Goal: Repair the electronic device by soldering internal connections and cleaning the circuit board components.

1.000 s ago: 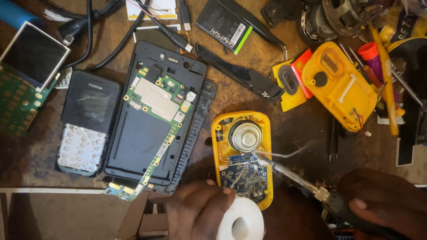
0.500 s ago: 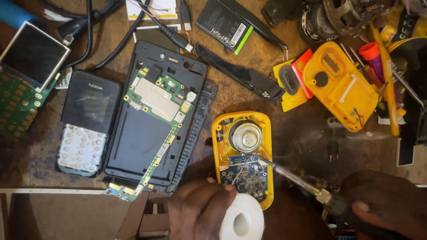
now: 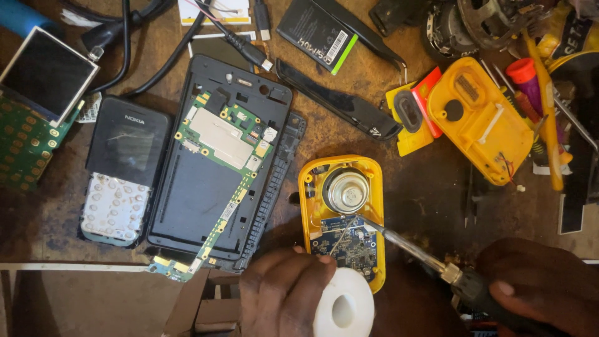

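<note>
- While the brown, stained desk (image 3: 349, 106) carries everything, the largest thing on it is the opened black phone body (image 3: 215, 168) with a green board strip, lying just left of the yellow case (image 3: 342, 215).
- Well left of the yellow case, beyond that black body, lies a small black keypad phone (image 3: 121, 171) with pale keys.
- Up and to the right of the yellow case lies a yellow back shell (image 3: 480, 118), apart from it.
- The yellow case itself sits open near the lower middle of the desk, with a round silver speaker (image 3: 345, 190) in its upper half and a blue circuit board (image 3: 346, 243) in its lower half.
- The right hand (image 3: 543, 287), right of and below the yellow case, is clamped around the dark handle of a soldering iron (image 3: 405, 243), whose metal tip reaches the top edge of the blue circuit board.
- The left hand (image 3: 281, 293), just below the yellow case, has its fingers closed on a white spool of solder wire (image 3: 344, 302), and a thin strand runs from there up onto the blue circuit board.
- Above the yellow case, near the top edge of the desk, lies a black battery (image 3: 317, 34) with a green stripe.
</note>
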